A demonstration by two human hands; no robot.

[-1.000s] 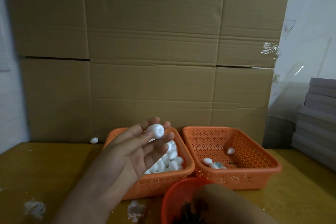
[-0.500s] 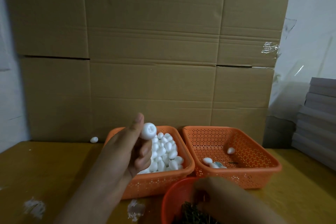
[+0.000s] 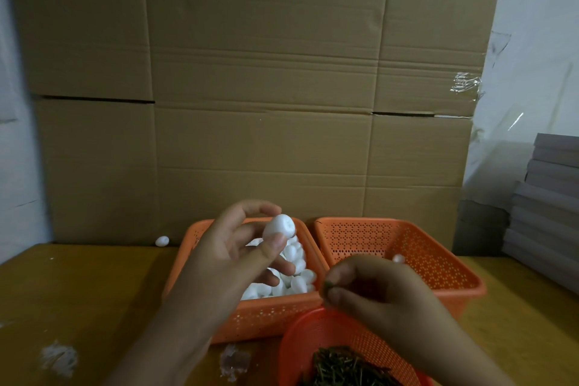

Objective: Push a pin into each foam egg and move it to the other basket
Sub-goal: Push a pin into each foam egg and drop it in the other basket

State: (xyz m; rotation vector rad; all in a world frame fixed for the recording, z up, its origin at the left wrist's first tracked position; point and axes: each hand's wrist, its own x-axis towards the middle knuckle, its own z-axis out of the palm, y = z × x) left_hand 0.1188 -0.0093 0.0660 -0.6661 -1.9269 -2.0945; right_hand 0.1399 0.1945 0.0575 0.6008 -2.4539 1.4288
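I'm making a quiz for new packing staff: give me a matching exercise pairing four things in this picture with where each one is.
Things:
1. held foam egg
2. stray egg
3. pin
4. heap of pins

Places:
A. in the round red basket
B. pinched by the right hand
C. on the table by the cardboard
D. in the left hand's fingertips

Pairs: 1-D, 2-C, 3-B, 4-A

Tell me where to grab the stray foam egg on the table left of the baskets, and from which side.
Pinch the stray egg across its narrow middle, coming from above: it lies on its side on the table, with cardboard close behind and the left basket to its right.
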